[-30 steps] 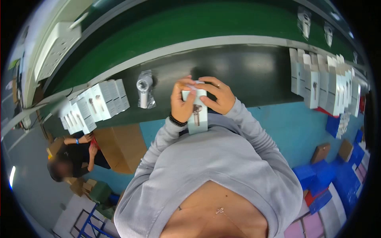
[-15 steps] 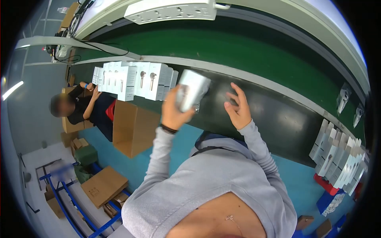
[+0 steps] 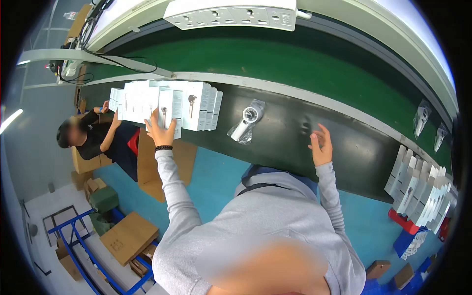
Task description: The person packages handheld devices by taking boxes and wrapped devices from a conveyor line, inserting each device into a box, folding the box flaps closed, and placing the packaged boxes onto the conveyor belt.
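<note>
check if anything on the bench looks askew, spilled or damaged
Nothing looks spilled or plainly damaged. The one mild oddity is the bagged white device, lying alone and slantwise on the dark bench, apart from the boxes at either side.

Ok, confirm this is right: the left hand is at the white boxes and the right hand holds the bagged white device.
One correction: the bagged white device lies on the dark bench, apart from the right hand, as the head view shows. The left hand is at the white boxes, as you say.
</note>
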`<state>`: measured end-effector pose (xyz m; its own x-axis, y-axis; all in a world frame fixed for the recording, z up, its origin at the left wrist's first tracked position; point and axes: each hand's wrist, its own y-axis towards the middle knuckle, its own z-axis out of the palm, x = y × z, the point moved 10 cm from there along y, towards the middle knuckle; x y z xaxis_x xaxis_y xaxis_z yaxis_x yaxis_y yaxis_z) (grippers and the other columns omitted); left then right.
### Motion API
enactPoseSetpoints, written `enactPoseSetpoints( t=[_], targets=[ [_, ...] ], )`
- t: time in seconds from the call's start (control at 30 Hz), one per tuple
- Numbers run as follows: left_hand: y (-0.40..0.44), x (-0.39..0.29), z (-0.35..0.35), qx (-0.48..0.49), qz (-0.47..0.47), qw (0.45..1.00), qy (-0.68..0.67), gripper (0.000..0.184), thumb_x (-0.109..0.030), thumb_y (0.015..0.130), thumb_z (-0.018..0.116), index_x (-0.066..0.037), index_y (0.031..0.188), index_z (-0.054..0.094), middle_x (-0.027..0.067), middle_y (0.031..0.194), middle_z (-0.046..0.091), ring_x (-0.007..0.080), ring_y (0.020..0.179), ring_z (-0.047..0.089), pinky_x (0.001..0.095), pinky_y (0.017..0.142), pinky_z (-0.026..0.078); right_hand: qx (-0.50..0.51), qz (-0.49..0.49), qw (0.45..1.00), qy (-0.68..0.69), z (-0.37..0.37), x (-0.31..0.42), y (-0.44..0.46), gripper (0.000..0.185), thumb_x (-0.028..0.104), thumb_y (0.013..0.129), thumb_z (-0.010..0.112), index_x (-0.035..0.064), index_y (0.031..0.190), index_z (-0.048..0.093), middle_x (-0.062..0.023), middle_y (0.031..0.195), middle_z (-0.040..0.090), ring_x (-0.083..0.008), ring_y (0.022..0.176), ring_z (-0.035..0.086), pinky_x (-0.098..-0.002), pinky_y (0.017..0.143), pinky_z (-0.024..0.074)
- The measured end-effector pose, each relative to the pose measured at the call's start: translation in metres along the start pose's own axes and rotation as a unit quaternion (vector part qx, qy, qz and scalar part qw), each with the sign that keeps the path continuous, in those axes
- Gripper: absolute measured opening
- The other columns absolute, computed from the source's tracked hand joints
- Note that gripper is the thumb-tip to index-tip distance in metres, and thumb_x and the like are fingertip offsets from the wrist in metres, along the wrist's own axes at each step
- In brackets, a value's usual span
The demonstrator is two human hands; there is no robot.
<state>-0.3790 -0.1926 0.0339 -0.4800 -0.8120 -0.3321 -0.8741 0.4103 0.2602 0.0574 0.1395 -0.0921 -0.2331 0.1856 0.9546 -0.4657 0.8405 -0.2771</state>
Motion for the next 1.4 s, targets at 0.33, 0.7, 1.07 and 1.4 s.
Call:
enactPoseSetpoints(
  t=[0.33, 0.7, 1.07, 1.4],
  targets=[
    [0.024, -0.007, 0.008, 0.01, 0.053, 0.996, -0.073, 0.069, -0.021, 0.066, 0.076, -0.011, 0.128, 0.048, 0.0154, 0.129, 0.049, 0.04, 0.129, 0.031, 0.048, 0.104, 0.028, 0.02, 0.008, 1.0, 0.005, 0.033, 0.001, -0.004, 0.039, 0.021, 0.09, 0.059, 0.0064, 0.125, 0.05, -0.0067, 0.093, 0.06, -0.0122, 0.078, 0.058, -0.0249, 0.062, 0.0506],
    [0.049, -0.004, 0.024, 0.036, 0.163, 0.982, -0.084, 0.05, -0.012, 0.08, 0.067, 0.004, 0.123, 0.049, 0.0185, 0.126, 0.05, 0.0325, 0.123, 0.042, 0.0421, 0.108, 0.025, -0.069, -0.051, 0.99, -0.112, -0.021, 0.035, -0.017, 0.04, 0.024, 0.085, 0.066, 0.0084, 0.12, 0.055, -0.0136, 0.104, 0.061, -0.0246, 0.098, 0.06, -0.0345, 0.083, 0.0472],
    [0.005, -0.123, -0.011, -0.104, 0.252, 0.962, 0.031, 0.048, -0.021, 0.085, 0.064, 0.003, 0.124, 0.05, 0.0221, 0.127, 0.049, 0.0372, 0.122, 0.043, 0.0458, 0.103, 0.032, -0.547, 0.071, 0.569, -0.611, -0.399, 0.077, -0.135, 0.06, 0.034, 0.068, 0.073, 0.019, 0.123, 0.052, -0.0161, 0.125, 0.047, -0.0367, 0.119, 0.041, -0.0521, 0.091, 0.0348],
    [-0.09, -0.306, 0.062, 0.097, 0.298, 0.923, -0.224, 0.038, -0.008, 0.081, 0.064, 0.002, 0.117, 0.054, 0.0195, 0.124, 0.052, 0.0334, 0.117, 0.048, 0.0412, 0.101, 0.034, -0.457, 0.227, 0.596, -0.62, -0.476, -0.007, -0.146, 0.057, 0.035, 0.068, 0.075, 0.0223, 0.117, 0.048, -0.0102, 0.114, 0.055, -0.0309, 0.109, 0.051, -0.0519, 0.084, 0.0375]
  ],
)
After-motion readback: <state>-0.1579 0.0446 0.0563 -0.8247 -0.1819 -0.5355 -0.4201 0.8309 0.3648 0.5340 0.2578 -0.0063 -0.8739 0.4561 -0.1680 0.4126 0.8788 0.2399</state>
